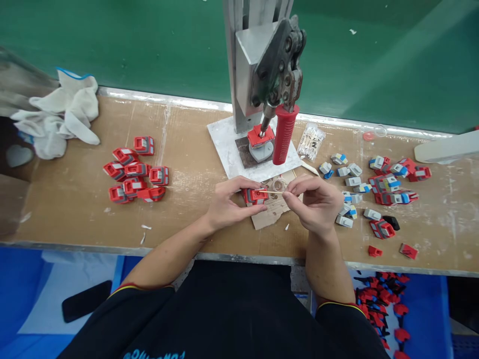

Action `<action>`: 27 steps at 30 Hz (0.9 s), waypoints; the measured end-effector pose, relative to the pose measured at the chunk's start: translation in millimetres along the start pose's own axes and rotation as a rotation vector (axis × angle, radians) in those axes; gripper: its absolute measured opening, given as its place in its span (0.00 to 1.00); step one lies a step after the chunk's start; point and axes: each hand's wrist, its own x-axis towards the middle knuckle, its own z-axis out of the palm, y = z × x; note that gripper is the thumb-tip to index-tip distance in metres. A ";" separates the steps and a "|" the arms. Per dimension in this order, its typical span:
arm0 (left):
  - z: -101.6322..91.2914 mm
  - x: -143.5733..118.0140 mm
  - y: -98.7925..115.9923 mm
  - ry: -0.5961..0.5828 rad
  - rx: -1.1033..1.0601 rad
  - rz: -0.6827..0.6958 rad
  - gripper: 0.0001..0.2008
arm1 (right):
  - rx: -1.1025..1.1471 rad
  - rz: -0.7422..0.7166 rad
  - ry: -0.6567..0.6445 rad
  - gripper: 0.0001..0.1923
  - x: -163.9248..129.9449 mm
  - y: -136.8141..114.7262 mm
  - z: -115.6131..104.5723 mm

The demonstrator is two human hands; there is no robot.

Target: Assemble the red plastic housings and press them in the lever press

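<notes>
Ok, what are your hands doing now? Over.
Left hand grips red plastic part. Right hand pokes thin stick into it. Press handle behind, clear.

Bright, even overhead light, soft shadows (edges bowed by the lens).

Both bare forearms are extended forward and angled inward, so that the hands are brought close together ahead of the torso. The left hand (228, 204) is curled, thumb raised above the bent fingers, its grip closed between thumb tip and fingertips. The right hand (314, 202) is held just beside it, knuckles turned upward, thumb and forefinger pinched together at their tips and pointed toward the left fingertips. Short dark sleeves are seen at the upper arms.
</notes>
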 end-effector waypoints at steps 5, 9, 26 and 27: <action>-0.7 1.1 -1.4 0.007 0.022 0.023 0.17 | -0.076 -0.020 -0.003 0.10 0.5 -1.7 -1.4; -0.7 1.6 -2.6 0.005 0.032 0.051 0.16 | -0.058 -0.029 0.000 0.10 1.7 -1.9 -9.4; -3.6 3.3 -6.3 -0.012 0.060 0.043 0.15 | -0.487 0.053 -0.334 0.08 8.2 13.4 -33.6; -3.6 3.4 -6.0 -0.011 0.060 0.048 0.15 | -0.442 0.047 -0.271 0.08 8.1 9.9 -36.0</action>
